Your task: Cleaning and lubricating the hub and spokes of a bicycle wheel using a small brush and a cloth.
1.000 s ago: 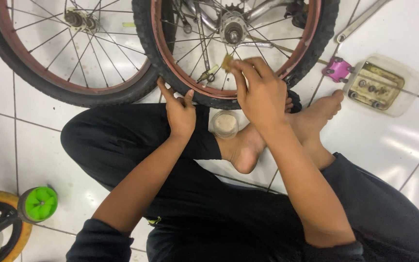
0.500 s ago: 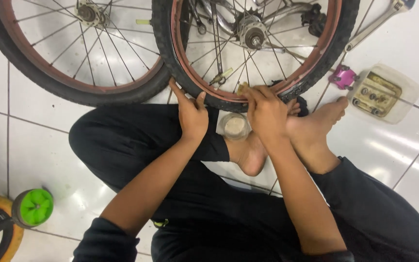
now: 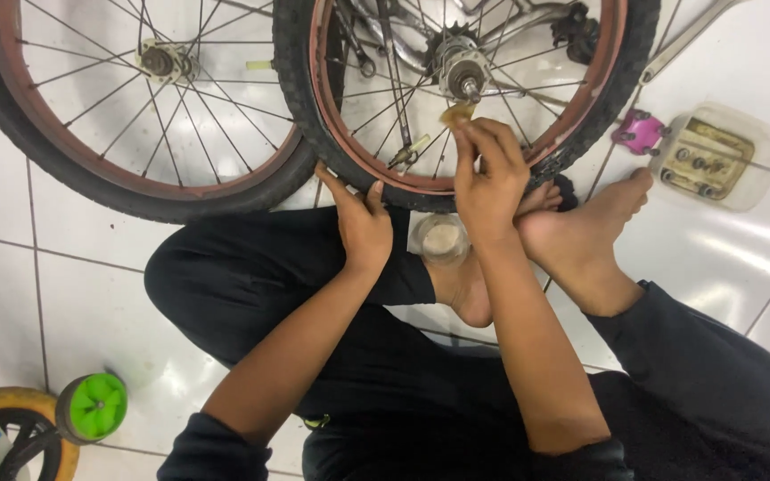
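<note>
**While Fingers Work Between Spokes: Hazards and Clearance**

Head view: right hand (image 3: pixel 489 183) pinches a small tan wad (image 3: pixel 457 113) just below the rear hub (image 3: pixel 462 73); left hand (image 3: pixel 361 223) lies spread, bracing the tyre (image 3: pixel 314 134). If the wheel turns, spokes could trap fingertips. An open jar (image 3: pixel 443 239) stands between the feet, easily tipped. Open floor (image 3: pixel 11 294) lies leftward; the second wheel (image 3: pixel 135 107) crowds that side.

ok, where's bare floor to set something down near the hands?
Bare tile left of the knee, below the left wheel; also lower right, past the foot and below the tray. Crowded around both hands, jar and right wheel.
</note>
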